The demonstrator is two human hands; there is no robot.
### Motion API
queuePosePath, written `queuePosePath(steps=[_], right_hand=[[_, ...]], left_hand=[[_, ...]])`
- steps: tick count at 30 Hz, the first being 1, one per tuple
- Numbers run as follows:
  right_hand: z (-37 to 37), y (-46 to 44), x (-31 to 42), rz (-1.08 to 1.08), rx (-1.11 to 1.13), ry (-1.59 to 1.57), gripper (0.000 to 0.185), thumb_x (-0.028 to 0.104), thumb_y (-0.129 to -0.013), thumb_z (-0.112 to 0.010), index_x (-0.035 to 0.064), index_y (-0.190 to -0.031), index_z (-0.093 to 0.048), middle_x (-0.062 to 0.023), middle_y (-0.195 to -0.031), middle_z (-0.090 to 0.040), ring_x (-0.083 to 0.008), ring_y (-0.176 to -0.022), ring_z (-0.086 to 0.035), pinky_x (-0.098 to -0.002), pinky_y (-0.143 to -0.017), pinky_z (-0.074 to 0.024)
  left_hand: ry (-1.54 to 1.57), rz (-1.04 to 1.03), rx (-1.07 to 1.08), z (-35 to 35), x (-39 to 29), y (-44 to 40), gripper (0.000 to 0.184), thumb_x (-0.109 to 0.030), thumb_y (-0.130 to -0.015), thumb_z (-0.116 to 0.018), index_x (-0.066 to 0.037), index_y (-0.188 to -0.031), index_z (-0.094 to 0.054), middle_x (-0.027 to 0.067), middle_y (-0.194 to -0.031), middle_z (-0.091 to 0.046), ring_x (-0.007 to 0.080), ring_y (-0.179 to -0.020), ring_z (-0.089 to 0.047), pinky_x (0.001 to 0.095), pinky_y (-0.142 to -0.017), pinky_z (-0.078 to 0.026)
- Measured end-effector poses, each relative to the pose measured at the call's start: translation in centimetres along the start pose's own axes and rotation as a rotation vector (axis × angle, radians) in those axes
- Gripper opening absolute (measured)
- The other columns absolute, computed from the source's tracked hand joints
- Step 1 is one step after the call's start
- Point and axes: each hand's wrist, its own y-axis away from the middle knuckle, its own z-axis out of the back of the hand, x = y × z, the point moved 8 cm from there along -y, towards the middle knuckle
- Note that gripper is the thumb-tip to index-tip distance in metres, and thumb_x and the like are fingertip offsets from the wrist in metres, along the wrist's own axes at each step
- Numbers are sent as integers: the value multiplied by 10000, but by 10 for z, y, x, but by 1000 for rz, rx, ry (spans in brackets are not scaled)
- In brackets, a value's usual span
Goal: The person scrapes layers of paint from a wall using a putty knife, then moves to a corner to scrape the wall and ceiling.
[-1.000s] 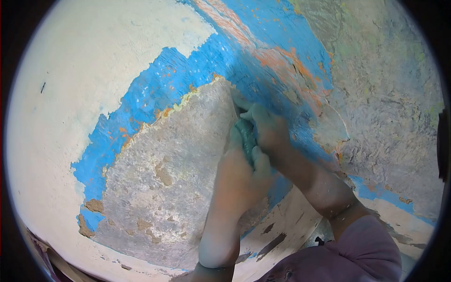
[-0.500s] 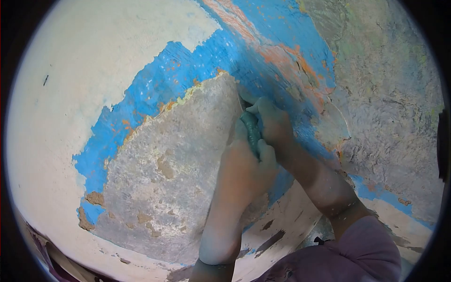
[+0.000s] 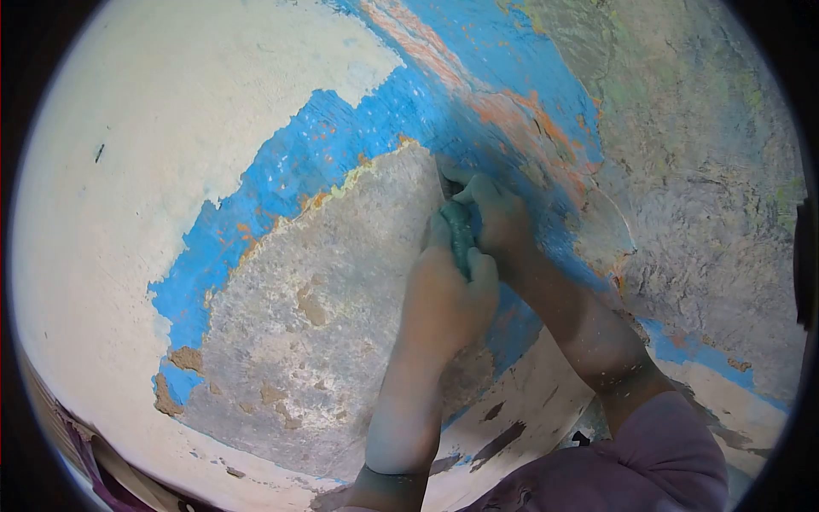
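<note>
Both my hands are on a green-handled scraper (image 3: 459, 232) at the wall, by a corner where blue paint meets bare grey plaster. Wrapped around the lower part of the handle is my left hand (image 3: 450, 290). My right hand (image 3: 499, 213) grips from the right near the top of the handle, its fingers bent over the front end. Most of the blade is hidden by the fingers and shadow. To the left lies a large patch of exposed grey plaster (image 3: 299, 341), bordered by a ragged band of blue paint (image 3: 281, 158).
Cream-coloured paint (image 3: 145, 162) covers the wall at the left. An orange-streaked strip (image 3: 503, 102) runs down beside the blue area. Rough grey wall (image 3: 708, 162) fills the right. A pale, dark-stained surface (image 3: 503, 427) lies below, and purple cloth (image 3: 94, 469) at lower left.
The wall appears shifted slightly right and down at the left side of the view. Both hands keep their hold on the scraper, with hardly any movement.
</note>
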Motion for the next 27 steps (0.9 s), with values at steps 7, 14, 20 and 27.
queuePosePath(steps=[7,14,20,27], right_hand=[[6,-3,-3,29,-67,-8,230,138,-691,-652,55,-856,-514,-136,-850,-621,-356,-724,-607,-394,-623,-493],[25,39,-21,-222,61,-344,329,95,-771,-578,2,-1080,-513,-102,-880,-606,-223,-782,-603,-322,-696,-471],[24,92,-8,-917,173,-560,300,147,-885,-504,-22,-1126,-449,-61,-884,-539,-120,-738,-532,-272,-694,-450],[30,121,-16,-917,298,-475,215,137,-898,-489,20,-1075,-456,-19,-771,-538,-94,-711,-533,-263,-652,-446]], left_hand=[[-21,81,93,-15,6,-15,419,-116,-790,-433,52,-1173,-448,307,-960,-568,454,-889,-559,459,-759,-456],[267,-54,6,-25,11,16,417,-118,-829,-418,59,-1207,-407,317,-1033,-539,415,-879,-587,436,-740,-464],[610,-298,-212,-105,55,66,286,-65,-897,-346,47,-1160,-338,132,-901,-508,231,-668,-535,337,-613,-453],[1209,94,295,-150,62,94,197,-126,-932,-347,0,-1083,-333,108,-967,-444,123,-721,-488,252,-560,-418]])
